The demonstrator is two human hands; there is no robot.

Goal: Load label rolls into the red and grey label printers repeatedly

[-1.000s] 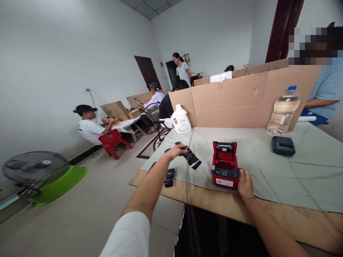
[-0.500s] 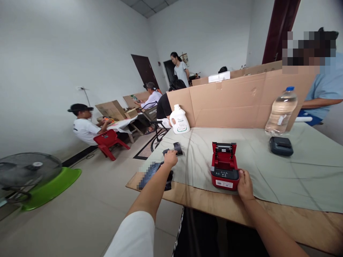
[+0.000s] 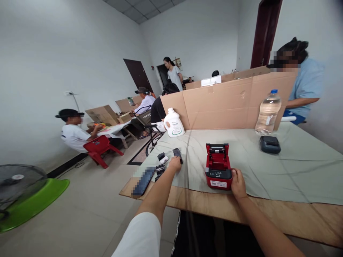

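A red label printer (image 3: 218, 167) with its lid open stands on the grey-green cloth near the table's front edge. My right hand (image 3: 238, 182) grips its front right corner. To the printer's left, my left hand (image 3: 175, 165) is stretched out low over the cloth. Its fingers are closed on a small black piece (image 3: 177, 155) that sticks out beyond them. Left of that hand lie two small black rolls (image 3: 161, 157) (image 3: 160, 168) and a flat dark phone (image 3: 144, 180).
A cardboard divider (image 3: 227, 103) stands across the back of the table. Before it are a white detergent bottle (image 3: 174, 123), a water bottle (image 3: 268, 112) and a black device (image 3: 269, 144). A person in blue sits behind it. A fan (image 3: 18, 189) stands on the floor at left, and other people sit farther back.
My left hand held a black strip up over the table, then came down and left to the cloth near the rolls. My right hand stayed on the printer. The view shifted.
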